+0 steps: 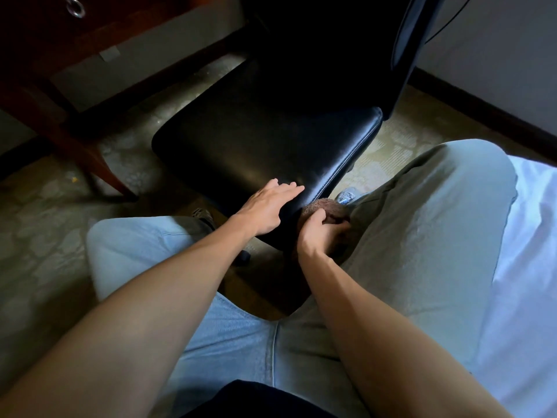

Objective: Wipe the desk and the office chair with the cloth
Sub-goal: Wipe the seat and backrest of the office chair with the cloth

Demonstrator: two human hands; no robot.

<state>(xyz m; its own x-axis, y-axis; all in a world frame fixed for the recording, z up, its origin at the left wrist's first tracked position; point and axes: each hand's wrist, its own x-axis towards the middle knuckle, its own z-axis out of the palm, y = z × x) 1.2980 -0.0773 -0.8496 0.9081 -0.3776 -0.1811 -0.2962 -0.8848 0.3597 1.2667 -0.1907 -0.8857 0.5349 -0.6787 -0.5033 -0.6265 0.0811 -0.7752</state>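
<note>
Cloth (320, 206) sits bunched in right hand (319, 238) beside chair seat (256, 140).

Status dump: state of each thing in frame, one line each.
Desk: standing, untouched by either hand.
Office chair: upright, beside it.
Left hand: open, flat on the seat's near corner.
Right hand: gripping the cloth.
Cloth: bunched, against the seat's side edge.

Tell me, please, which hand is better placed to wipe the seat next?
Right: the right hand grips the cloth at the edge of the seat; the left hand lies flat on the seat, holding nothing.
</note>
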